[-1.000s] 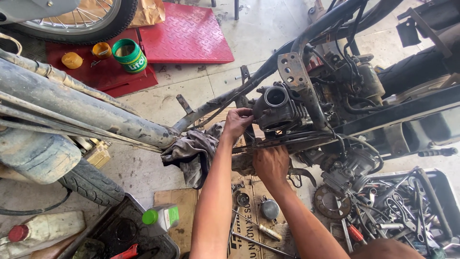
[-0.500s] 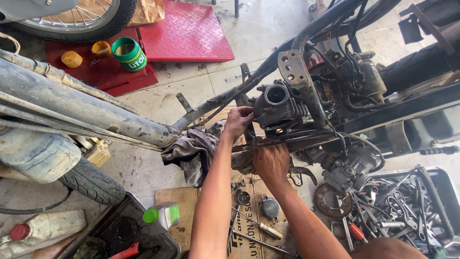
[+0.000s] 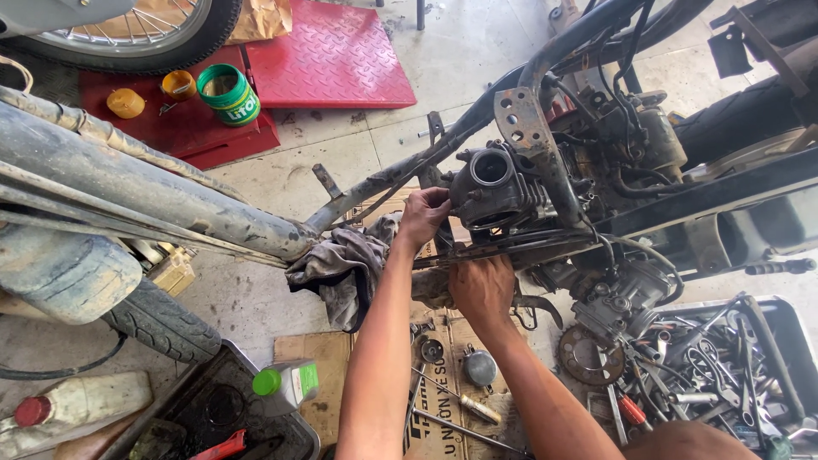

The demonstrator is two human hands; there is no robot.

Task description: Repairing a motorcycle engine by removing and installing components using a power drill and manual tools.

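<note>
A stripped motorcycle frame crosses the view, with its grey engine in the middle, open round port facing up. My left hand grips the left side of the engine beside the port. My right hand is closed under the engine's lower edge, against a dirty metal part; what its fingers hold is hidden. A grey rag hangs on the frame tube just left of my left hand.
A tray of tools lies at the lower right. Cardboard with loose parts and a screwdriver lies under my arms. A black tray, a green-capped bottle, a green tin, a red ramp and a tyre surround.
Both hands stay at the engine with only slight shifts of the fingers. The view has barely moved.
</note>
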